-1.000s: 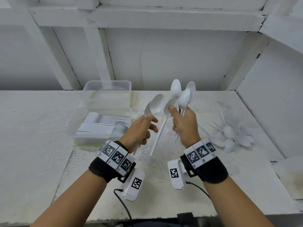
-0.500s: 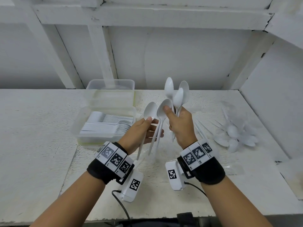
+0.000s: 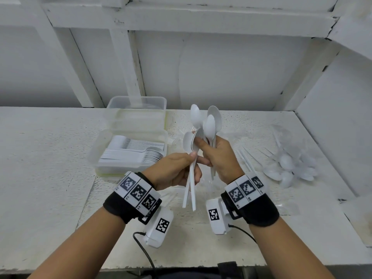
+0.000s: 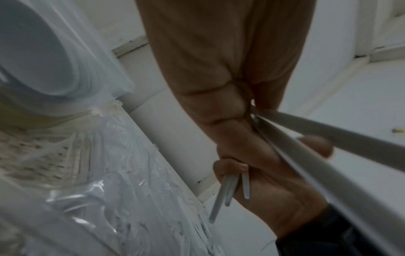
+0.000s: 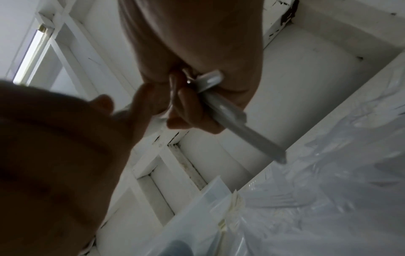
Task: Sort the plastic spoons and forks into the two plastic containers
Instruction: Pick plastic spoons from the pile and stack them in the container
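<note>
Moved: left hand [image 3: 173, 170] now pinches two spoons [image 3: 191, 178] beside right hand [image 3: 219, 158], gripping three.
Done: near container [image 3: 96, 158] holds stacked cutlery.
Left: far container [image 3: 136, 101] empty; pile [image 3: 291, 168] waits on worktop [image 3: 50, 158].

White spoons [image 3: 208, 125] upright in fists; more stacked in near container [image 3: 94, 156].

A white-painted worktop [image 3: 50, 158], speckled and chipped, ran up to a white back wall [image 3: 231, 73]. Above the worktop a horizontal white beam [image 3: 191, 19] crossed that wall, with slanted and upright white struts [image 3: 124, 65] dropping from it to the worktop. Right of the worktop stood a white side wall [image 3: 342, 121]. Lighting was even and soft.
</note>
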Available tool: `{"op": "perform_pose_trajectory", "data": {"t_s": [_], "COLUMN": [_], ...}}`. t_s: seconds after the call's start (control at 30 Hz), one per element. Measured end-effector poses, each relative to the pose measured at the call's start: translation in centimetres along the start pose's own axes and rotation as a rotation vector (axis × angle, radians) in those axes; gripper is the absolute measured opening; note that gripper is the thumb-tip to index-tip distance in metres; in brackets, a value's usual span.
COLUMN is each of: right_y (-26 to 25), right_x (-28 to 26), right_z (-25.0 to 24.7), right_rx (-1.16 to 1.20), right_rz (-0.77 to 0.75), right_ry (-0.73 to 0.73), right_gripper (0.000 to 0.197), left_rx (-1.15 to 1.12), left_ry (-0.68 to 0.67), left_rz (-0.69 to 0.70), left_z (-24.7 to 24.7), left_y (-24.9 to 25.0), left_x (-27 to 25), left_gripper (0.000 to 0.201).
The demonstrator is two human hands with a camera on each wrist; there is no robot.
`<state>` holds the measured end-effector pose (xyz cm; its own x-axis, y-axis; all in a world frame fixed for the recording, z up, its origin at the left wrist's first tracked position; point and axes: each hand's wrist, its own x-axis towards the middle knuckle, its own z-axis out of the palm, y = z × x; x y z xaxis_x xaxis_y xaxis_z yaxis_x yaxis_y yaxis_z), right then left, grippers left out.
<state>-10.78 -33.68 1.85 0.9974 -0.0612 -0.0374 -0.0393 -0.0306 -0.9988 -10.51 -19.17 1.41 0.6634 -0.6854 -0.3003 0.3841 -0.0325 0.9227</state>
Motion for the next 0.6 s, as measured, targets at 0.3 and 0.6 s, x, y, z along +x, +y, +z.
{"op": "perform_pose_trajectory", "data": {"t_s": [0.3,0.6], "right_y": [0.3,0.6], "right_x": [0.9,0.2], "right_z": [-1.8,-1.4], "right_rx": [-0.004,-0.040], "right_rz": [0.023,0.017], "right_ry": [-0.081,-0.085], "right_gripper": [0.022,0.027], "left_rx": [0.013,-0.025], "left_ry": [-0.129,-0.087], "left_rz": [-0.159,-0.119], "left_z": [-0.9,-0.4], "left_y": [0.7,1.0], "left_x": [-0.2,-0.4], "left_gripper": [0.036,0.035]}}
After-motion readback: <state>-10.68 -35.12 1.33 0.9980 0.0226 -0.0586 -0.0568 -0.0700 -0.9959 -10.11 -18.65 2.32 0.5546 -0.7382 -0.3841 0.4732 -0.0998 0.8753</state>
